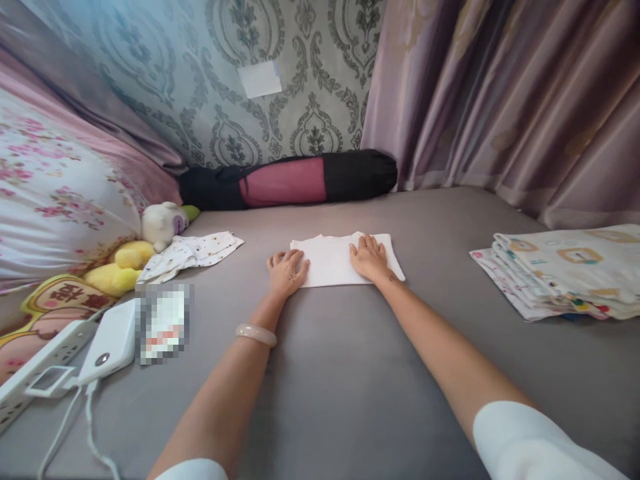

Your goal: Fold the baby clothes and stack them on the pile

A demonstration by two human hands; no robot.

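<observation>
A folded white cloth (333, 260) lies flat on the grey bed sheet (350, 373) in the middle of the view. My left hand (287, 271) rests palm down on the cloth's left edge, fingers stretched out. A pale bangle (256, 335) circles that wrist. My right hand (369, 257) presses flat on the cloth's right part, fingers spread. Neither hand holds anything.
A stack of folded patterned cloths (565, 270) sits at the right. A small spotted garment (193, 253) and plush toys (145, 243) lie at the left, with a white power bank (110, 343) and power strip (35, 373). A black and pink roll (290, 179) lies against the wall; curtains hang right.
</observation>
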